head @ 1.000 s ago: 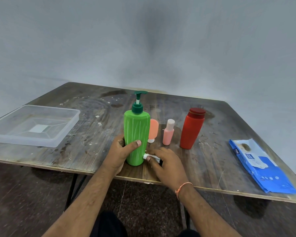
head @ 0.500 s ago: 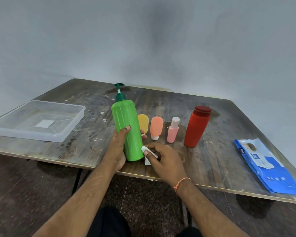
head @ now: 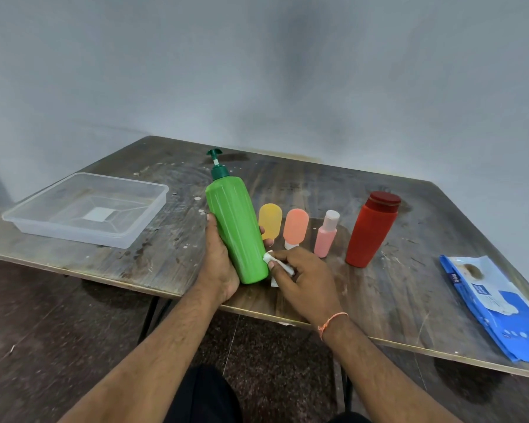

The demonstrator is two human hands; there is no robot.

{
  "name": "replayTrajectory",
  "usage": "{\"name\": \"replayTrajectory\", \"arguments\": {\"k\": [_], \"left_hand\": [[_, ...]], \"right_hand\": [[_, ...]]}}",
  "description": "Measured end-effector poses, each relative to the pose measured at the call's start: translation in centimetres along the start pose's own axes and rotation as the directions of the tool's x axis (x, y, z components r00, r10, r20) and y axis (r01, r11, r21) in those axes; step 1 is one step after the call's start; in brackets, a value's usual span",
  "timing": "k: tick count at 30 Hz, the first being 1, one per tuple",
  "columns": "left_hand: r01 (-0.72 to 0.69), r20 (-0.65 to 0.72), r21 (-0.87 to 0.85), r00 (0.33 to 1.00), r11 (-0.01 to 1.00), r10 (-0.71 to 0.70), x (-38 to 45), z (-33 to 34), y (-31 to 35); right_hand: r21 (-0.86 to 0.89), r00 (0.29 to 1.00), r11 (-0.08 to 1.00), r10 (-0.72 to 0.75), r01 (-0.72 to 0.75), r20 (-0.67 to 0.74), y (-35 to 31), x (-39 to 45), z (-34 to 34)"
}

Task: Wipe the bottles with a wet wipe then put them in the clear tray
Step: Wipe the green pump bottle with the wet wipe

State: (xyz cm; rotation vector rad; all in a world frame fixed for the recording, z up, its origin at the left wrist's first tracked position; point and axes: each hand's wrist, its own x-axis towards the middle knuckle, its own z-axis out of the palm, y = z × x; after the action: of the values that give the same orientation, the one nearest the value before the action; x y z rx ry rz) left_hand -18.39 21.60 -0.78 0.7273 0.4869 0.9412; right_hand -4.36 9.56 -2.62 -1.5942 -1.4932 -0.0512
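We have tipped the green pump bottle [head: 237, 233] off the bench [head: 409, 285]; our left hand [head: 219, 264] grips it, our right hand [head: 303, 277] pinches the wet wipe [head: 269, 258] against its lower side. Wiping is starting; the clear tray [head: 83, 210] sits well left of the grip.

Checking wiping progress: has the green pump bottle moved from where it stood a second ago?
Yes. The green pump bottle, upright before, now tilts with its pump toward the clear tray, uncovering the yellow bottle.
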Motion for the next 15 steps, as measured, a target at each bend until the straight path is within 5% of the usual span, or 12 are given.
{"name": "replayTrajectory", "arguments": {"k": [6,11,15], "left_hand": [[-0.028,0.006,-0.013,1.0,1.0,0.028,0.1,0.2,0.0],[-0.009,0.009,0.009,1.0,1.0,0.008,0.2,0.0,-0.2],[-0.02,-0.009,0.021,1.0,1.0,0.02,0.1,0.0,-0.2]], "right_hand": [[-0.15,0.968,0.956,-0.252,0.251,0.01,-0.8,-0.9,0.0],[-0.376,0.83,0.741,-0.508,0.557,0.229,-1.1,-2.0,0.8],[-0.351,0.878,0.808,-0.466,0.472,0.108,-0.9,-1.7,0.5]]}}
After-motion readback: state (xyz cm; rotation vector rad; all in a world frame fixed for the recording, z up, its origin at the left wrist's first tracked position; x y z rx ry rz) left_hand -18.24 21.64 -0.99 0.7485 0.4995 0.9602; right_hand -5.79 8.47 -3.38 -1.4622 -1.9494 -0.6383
